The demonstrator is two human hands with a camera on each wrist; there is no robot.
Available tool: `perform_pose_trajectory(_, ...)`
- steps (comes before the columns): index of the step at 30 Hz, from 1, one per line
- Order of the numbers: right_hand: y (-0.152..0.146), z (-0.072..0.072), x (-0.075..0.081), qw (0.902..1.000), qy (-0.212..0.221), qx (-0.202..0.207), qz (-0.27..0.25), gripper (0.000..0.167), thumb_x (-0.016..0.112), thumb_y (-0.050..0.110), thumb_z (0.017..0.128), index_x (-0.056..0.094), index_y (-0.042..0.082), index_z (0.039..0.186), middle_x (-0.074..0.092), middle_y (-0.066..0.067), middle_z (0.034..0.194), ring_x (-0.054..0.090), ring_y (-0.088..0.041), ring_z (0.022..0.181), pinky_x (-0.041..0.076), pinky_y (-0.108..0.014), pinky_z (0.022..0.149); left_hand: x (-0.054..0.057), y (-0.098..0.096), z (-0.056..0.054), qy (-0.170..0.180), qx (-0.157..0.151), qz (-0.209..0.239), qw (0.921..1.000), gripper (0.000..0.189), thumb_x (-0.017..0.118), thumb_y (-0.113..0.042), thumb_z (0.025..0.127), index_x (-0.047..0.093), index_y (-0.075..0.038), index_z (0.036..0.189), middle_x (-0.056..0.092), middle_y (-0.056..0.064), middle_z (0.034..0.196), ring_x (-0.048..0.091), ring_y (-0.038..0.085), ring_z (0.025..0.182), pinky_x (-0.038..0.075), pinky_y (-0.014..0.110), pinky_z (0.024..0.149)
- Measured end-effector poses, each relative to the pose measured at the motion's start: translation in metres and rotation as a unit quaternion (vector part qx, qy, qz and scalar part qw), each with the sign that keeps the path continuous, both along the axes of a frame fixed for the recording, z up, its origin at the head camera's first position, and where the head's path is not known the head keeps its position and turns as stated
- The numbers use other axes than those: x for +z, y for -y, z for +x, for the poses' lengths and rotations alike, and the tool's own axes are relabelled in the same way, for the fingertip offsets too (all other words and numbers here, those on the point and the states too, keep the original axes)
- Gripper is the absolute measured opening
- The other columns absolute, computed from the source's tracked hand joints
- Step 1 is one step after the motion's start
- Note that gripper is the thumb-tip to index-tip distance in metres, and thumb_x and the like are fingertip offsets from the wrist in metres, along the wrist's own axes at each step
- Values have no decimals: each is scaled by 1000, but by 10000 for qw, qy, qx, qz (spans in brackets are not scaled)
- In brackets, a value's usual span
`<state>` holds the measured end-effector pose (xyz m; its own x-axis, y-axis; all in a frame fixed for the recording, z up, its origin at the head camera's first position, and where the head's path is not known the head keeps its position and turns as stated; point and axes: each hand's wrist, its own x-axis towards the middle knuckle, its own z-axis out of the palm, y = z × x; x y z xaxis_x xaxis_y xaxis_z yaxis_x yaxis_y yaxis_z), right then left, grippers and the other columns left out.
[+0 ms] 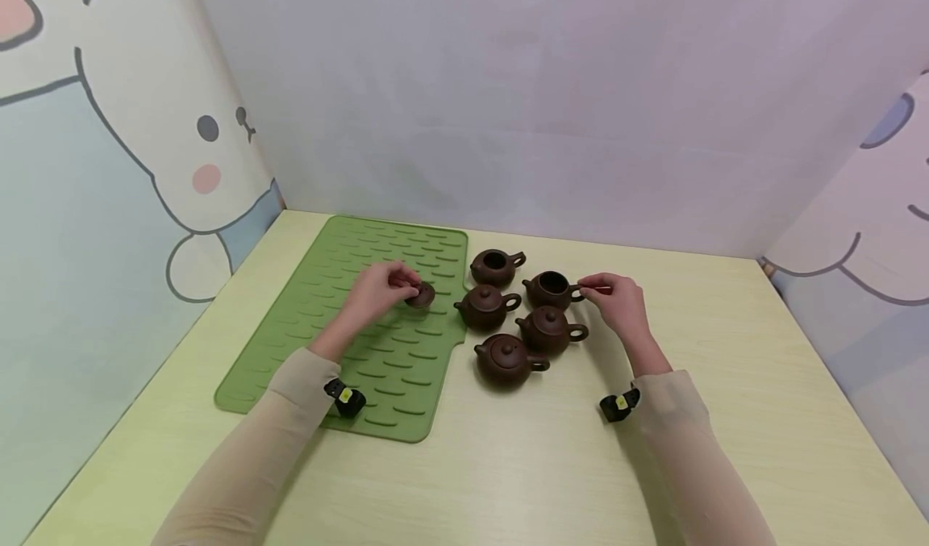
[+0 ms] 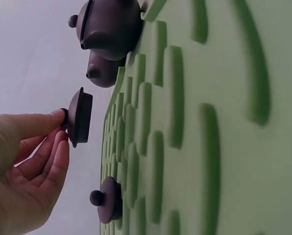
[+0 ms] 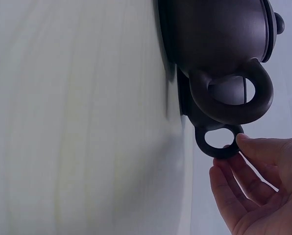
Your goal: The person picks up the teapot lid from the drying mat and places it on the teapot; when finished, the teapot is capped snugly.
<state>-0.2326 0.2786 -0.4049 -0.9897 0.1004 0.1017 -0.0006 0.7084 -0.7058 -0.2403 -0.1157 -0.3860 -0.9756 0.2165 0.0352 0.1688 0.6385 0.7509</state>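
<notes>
Over the green mat, my left hand [image 1: 377, 294] pinches a dark brown teapot lid [image 2: 80, 117] by its round knob, clear of the mat and tilted in the left wrist view. A second lid [image 2: 107, 199] lies on the mat, hidden by the hand in the head view. My right hand [image 1: 618, 302] pinches the loop handle [image 3: 201, 142] of a lidless teapot [image 1: 546, 297], which stands on the table with its spout pointing left. Another lidless teapot [image 1: 492, 275] stands just behind it. Nearer are lidded teapots: one left [image 1: 482, 314], one right [image 1: 546, 338], one in front [image 1: 502, 373].
The green ridged mat [image 1: 392, 385] covers the left part of the pale wooden table [image 1: 537, 465]. A plain pale wall [image 1: 508, 127] rises behind the table, and cartoon-printed panels [image 1: 109, 191] stand at both sides.
</notes>
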Motion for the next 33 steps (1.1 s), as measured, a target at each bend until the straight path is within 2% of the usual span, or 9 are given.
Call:
perform_pose_trajectory(11, 0, 0, 1, 10000, 11, 11, -63, 24, 65, 15, 97, 72, 2, 117, 72, -22, 115, 69, -34, 107, 47, -23, 75, 19, -22, -8, -226, -176, -5, 9996, 18, 71, -13, 93, 70, -8, 109, 72, 13, 110, 69, 28, 102, 58, 40, 89)
perform_pose_trajectory(20, 0, 1, 1, 9999, 74, 6, -110, 25, 65, 15, 97, 72, 2, 117, 72, -21, 117, 69, -34, 109, 48, -22, 77, 31, -54, -16, -456, -526, 145, 9975, 16, 71, -13, 93, 71, -7, 108, 72, 11, 109, 69, 25, 101, 58, 38, 88)
perform_pose_trajectory(33, 1, 1, 1, 10000, 67, -22, -48, 25, 65, 16, 97, 72, 2, 117, 72, -21, 116, 69, -34, 109, 48, -22, 76, 43, -102, -29, -512, -744, 278, 9955, 14, 70, -13, 93, 70, -9, 106, 71, 8, 108, 67, 22, 100, 57, 34, 88)
